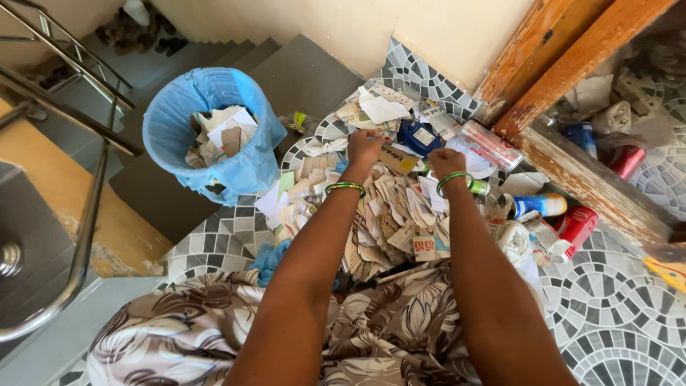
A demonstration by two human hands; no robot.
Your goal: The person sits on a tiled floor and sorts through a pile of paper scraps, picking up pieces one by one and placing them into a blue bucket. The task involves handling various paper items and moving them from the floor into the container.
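Observation:
Both my arms reach forward over a heap of torn paper and cardboard scraps [389, 214] on the tiled floor. My left hand [364, 146] is closed on a brown cardboard piece [398, 159] at the far side of the heap. Just to its right, my right hand [446, 162] rests with fingers curled on the scraps next to a green bottle [477, 186]; what it grips is hidden. Each wrist wears a green bangle. A blue flat packet [419, 136] lies just beyond both hands.
A bin lined with a blue bag [207, 136], holding paper scraps, stands on the stair to the left. Stairs and a metal railing [78, 214] drop away at left. Bottles and red cans [575, 225] lie right of the heap by a wooden door frame [593, 182].

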